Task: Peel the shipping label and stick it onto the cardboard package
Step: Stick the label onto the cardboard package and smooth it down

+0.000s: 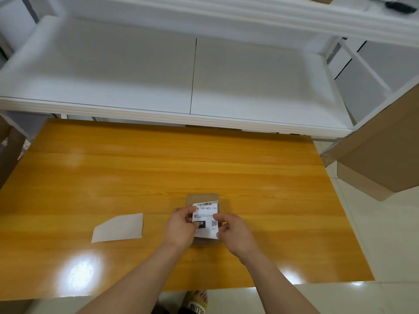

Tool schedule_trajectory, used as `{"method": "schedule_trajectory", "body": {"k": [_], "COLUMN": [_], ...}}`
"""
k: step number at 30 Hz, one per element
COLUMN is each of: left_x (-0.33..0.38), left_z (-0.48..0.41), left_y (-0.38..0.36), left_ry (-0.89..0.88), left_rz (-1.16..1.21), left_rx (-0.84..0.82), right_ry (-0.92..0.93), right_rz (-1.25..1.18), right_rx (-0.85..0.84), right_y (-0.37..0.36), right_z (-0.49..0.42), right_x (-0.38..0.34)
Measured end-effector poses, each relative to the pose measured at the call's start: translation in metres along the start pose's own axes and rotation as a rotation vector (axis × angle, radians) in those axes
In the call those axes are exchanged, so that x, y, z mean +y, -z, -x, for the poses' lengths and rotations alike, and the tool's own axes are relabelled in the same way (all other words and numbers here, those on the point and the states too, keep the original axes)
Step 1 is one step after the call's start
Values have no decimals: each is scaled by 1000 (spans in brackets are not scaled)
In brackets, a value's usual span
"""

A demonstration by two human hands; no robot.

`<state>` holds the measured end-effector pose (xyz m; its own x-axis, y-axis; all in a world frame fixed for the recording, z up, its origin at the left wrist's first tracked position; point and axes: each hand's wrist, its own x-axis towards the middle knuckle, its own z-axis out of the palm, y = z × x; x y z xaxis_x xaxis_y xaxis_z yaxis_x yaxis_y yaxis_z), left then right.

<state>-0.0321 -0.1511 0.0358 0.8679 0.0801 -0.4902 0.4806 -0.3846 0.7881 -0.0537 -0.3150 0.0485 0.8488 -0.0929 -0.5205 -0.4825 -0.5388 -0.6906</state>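
Broadly, the orange wood-grain table (158,168) lies bare across its far half and whole left side, its far edge tucked under the white shelf (140,71) at 12 o'clock and its near edge running along the bottom of the view, where pale floor tiles begin. Off the table's right edge, at 3 o'clock, a large cardboard box (383,155) leans in above the floor, well apart from the work. The small cardboard package (202,197) sits flat on the table near its near edge, a little right of centre, with open tabletop all round it. Both forearms reach in from 6 o'clock and converge over it. The left hand (180,225) curls at the label's left edge, thumb and fingertips pinched onto the shipping label (207,219); the right hand (233,230) meets it from the right, thumb and forefinger closed on the label's right edge, remaining fingers folded loosely. The label lies over the package top, tilted slightly; whether it is fully pressed down cannot be told. Its print reads "H-159-A03-210" beneath a barcode, with a black block showing "5H" and a QR code lower down; the smaller lines are too fine to read. At 9 o'clock from the hands, a white backing sheet (119,227) lies flat, one corner cut off. At 6 o'clock a sandal (195,302) shows, its strap lettering only partly legible.
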Motion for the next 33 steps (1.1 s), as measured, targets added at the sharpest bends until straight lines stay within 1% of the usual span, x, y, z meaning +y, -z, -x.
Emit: {"method": "schedule_trajectory", "body": {"k": [8,21,33], "left_x": [-2,-4,-2], "left_z": [-3,-4,-4], "left_y": [0,0,0], "left_ry": [14,-2,-91], "left_rz": [42,21,-67], "left_rx": [-2,-13,17], "right_ry": [8,25,63], "right_rz": [5,75,140], "right_rx": [-8,26,24], "right_y": [-2,-5,-6], "right_z": [-4,-6,-6], "right_x": [2,0,0]}}
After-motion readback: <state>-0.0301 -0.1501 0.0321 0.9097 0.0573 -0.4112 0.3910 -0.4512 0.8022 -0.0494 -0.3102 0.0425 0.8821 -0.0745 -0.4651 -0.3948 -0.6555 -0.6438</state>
